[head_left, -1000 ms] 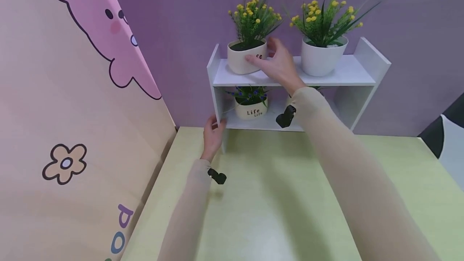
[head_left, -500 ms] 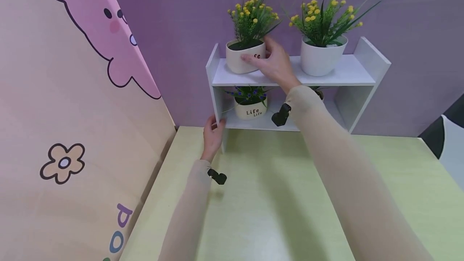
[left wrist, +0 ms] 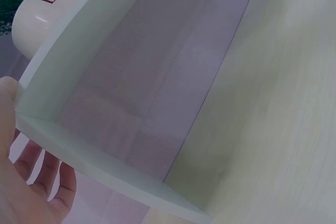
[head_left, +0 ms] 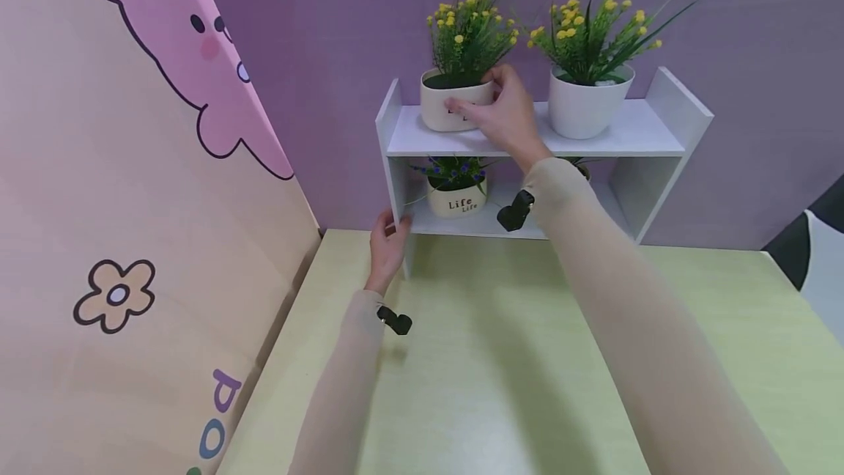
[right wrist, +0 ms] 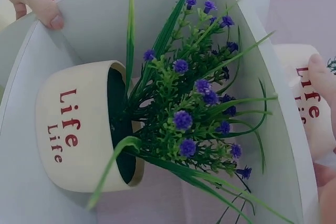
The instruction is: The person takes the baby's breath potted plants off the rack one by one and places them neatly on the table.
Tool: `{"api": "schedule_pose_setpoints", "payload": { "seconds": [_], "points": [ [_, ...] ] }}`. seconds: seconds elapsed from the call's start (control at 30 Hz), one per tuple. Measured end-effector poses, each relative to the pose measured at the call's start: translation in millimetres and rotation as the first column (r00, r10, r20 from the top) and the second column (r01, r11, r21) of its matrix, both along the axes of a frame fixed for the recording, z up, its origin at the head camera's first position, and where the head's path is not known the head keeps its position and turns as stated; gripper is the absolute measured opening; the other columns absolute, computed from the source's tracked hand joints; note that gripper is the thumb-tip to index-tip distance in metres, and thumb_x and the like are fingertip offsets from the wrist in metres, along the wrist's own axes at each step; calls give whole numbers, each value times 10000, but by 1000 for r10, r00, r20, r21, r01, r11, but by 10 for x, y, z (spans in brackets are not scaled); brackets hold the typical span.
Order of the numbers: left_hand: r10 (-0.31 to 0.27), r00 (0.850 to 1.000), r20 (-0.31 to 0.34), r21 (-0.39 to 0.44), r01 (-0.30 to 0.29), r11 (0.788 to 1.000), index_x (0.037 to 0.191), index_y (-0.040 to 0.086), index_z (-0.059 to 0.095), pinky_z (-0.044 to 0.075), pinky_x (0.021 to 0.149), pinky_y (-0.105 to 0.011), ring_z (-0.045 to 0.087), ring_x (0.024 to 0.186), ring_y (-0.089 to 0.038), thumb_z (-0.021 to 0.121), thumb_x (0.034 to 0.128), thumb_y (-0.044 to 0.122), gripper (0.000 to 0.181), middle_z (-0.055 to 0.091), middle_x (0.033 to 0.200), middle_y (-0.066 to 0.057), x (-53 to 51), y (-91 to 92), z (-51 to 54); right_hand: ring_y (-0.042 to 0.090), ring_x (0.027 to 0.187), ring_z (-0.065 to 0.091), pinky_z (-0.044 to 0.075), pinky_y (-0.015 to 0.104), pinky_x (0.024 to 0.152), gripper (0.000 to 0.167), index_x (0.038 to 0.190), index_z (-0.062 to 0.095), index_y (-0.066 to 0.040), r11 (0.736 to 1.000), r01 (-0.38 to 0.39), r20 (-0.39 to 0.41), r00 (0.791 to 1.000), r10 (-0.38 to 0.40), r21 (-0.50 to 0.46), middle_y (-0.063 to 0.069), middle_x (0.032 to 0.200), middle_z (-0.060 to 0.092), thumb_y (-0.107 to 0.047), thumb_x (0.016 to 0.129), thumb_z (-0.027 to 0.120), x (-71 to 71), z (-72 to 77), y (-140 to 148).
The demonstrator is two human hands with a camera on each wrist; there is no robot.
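Note:
On the top board of a white two-level shelf [head_left: 613,139], my right hand [head_left: 508,117] grips the right side of an oval cream pot [head_left: 435,105] with yellow flowers, thumb across its front. The right wrist view shows this pot [right wrist: 307,95] at the right edge, its "Life" lettering facing out. My left hand [head_left: 387,244] holds the shelf's lower left corner; in the left wrist view the thumb lies on the near side of the board and the fingers [left wrist: 47,174] curl behind it. A cream pot [head_left: 455,202] with blue-purple flowers stands on the lower board.
A round white pot [head_left: 587,110] with yellow flowers stands on the top board's right. Another plant [head_left: 580,166] below is mostly hidden by my right sleeve. The shelf stands on a pale table [head_left: 455,358] against a purple wall; a chair [head_left: 824,255] is at the far right.
The gripped pot first shifted slightly left, then moved right and turned, bringing its lettering and yellow flowers round. My right hand moved slightly with it. My left hand stays at the shelf corner.

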State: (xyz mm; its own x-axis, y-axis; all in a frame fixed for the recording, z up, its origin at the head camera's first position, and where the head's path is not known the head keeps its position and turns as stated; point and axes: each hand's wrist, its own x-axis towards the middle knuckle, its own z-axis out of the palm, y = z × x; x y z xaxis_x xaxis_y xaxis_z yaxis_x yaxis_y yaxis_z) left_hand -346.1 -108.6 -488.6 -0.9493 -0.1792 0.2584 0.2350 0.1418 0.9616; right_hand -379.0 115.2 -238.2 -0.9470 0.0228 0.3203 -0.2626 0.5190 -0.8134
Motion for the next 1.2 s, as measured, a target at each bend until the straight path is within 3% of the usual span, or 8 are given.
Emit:
{"api": "schedule_pose_setpoints", "payload": {
  "seconds": [0.13, 0.27, 0.47, 0.67, 1.2],
  "points": [
    [-5, 1000, 1, -4, 5, 1000, 1487, 74, 550, 534, 1058, -529, 617, 1266, -340, 616, 1078, 324, 485, 607, 1445, -166, 12, -14, 3, 204, 1370, 549, 440, 330, 1141, 775, 1333, 477, -149, 1000, 11, -2, 1000, -11, -7, 69, 1586, 528, -575, 821, 873, 11, 13, -2],
    [-12, 1000, 2, -1, 12, 1000, 1489, 81, 549, 528, 1061, -544, 614, 1264, -345, 615, 1078, 326, 483, 603, 1448, -162, 37, -21, 10, 209, 1513, 486, 404, 324, 1229, 881, 1471, 460, -175, 999, -10, 26, 1000, 10, -33, 19, 1668, 458, -548, 806, 900, 18, 24, -4],
    [-14, 1000, -3, 12, 14, 1000, 1487, 79, 551, 528, 1065, -545, 615, 1267, -346, 616, 1079, 322, 480, 603, 1448, -164, 33, -19, 7, 171, 1542, 455, 387, 295, 1240, 1099, 1671, 322, -257, 999, -20, 46, 999, 22, -41, -24, 1713, 408, -554, 792, 911, 25, 50, 4],
    [-28, 999, -17, 7, 28, 1000, 1500, 80, 543, 526, 1062, -544, 610, 1264, -355, 619, 1078, 322, 493, 598, 1452, -169, 20, -29, 0, 184, 1458, 560, 452, 343, 1198, 960, 1598, 489, -284, 999, -18, 45, 999, 20, -48, -22, 1605, 562, -538, 782, 927, 67, 42, 25],
    [-25, 999, -22, -8, 25, 1000, 1511, 84, 536, 533, 1045, -532, 604, 1266, -359, 614, 1082, 313, 493, 597, 1454, -162, 15, -22, -4, 180, 1464, 558, 443, 326, 1201, 946, 1590, 507, -265, 998, -12, 33, 999, 14, -63, -16, 1593, 576, -515, 783, 934, 189, 58, 10]
  ]
}}
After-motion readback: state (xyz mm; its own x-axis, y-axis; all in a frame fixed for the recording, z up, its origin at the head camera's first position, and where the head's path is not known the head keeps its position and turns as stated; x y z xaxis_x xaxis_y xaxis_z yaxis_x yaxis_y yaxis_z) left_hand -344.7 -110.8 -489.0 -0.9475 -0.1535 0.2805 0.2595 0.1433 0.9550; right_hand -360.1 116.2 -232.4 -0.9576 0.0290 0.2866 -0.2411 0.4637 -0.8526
